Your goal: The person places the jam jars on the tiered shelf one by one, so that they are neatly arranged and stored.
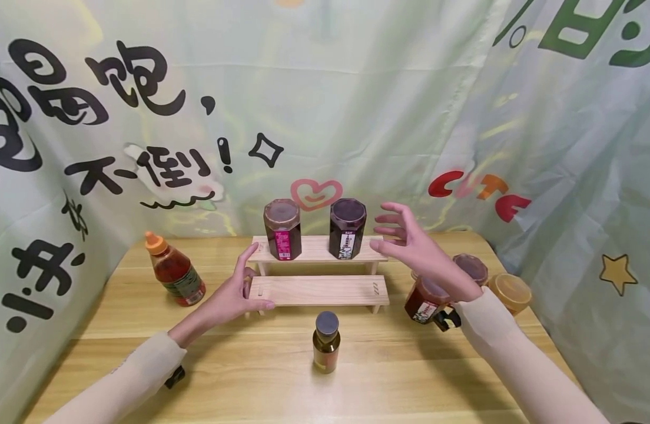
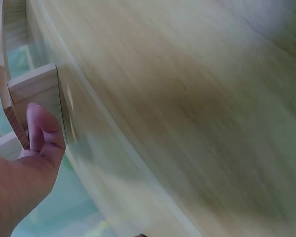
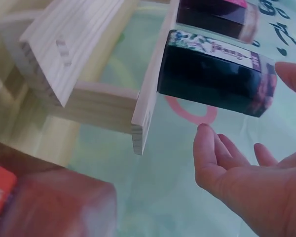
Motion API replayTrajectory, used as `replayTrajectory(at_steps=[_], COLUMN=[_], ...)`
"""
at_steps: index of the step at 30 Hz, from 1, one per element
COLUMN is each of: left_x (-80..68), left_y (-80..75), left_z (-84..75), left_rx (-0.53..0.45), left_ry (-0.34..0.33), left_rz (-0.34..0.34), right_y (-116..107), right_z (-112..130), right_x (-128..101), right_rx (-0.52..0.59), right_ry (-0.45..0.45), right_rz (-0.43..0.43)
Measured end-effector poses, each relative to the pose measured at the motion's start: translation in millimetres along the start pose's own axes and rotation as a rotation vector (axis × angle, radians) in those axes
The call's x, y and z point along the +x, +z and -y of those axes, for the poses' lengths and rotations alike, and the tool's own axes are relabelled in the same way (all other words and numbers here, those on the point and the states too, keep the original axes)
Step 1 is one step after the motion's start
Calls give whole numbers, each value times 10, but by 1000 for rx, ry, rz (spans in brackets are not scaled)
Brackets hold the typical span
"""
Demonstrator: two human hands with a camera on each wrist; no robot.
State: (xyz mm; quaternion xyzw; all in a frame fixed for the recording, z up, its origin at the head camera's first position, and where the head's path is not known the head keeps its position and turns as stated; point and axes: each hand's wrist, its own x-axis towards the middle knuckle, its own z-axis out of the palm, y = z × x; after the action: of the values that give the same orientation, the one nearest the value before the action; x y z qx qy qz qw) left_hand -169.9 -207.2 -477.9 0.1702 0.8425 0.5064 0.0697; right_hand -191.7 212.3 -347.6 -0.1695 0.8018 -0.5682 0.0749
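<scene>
A two-tier wooden rack (image 1: 319,291) stands on the table. My left hand (image 1: 232,294) grips its left end, thumb on the lower step and a finger reaching up to the upper step. In the left wrist view, a bent finger of this hand (image 2: 27,168) lies against the rack's side support (image 2: 39,94). Two dark lidded jars stand on the upper step: a left jar with a pink label (image 1: 282,229) and a right jar with a white label (image 1: 348,228). Just right of the latter, my right hand (image 1: 410,238) is held with parted, loosely bent fingers, holding nothing (image 3: 251,182).
An orange-capped sauce bottle (image 1: 179,274) stands at left. A small dark-capped bottle (image 1: 326,344) is in front of the rack. Beneath my right forearm stand a reddish jar (image 1: 423,300), another jar (image 1: 471,268) and a yellowish one (image 1: 510,293). A printed curtain (image 1: 357,118) hangs behind.
</scene>
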Motion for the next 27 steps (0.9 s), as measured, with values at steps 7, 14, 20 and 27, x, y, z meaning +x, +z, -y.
replayTrajectory(at_steps=[7, 14, 20, 27], left_x=[0, 4, 3, 7], left_y=[-36, -52, -55, -63], left_z=[11, 35, 23, 23], left_rx=[21, 131, 149, 138], left_ry=[15, 45, 34, 50], left_rz=[17, -1, 4, 8], right_y=[-111, -179, -198, -235], right_z=[-26, -69, -71, -130], right_x=[-171, -363, -554, -782], right_rx=[6, -23, -90, -171], right_ry=[-9, -8, 8, -36], right_rz=[-55, -90, -168, -290])
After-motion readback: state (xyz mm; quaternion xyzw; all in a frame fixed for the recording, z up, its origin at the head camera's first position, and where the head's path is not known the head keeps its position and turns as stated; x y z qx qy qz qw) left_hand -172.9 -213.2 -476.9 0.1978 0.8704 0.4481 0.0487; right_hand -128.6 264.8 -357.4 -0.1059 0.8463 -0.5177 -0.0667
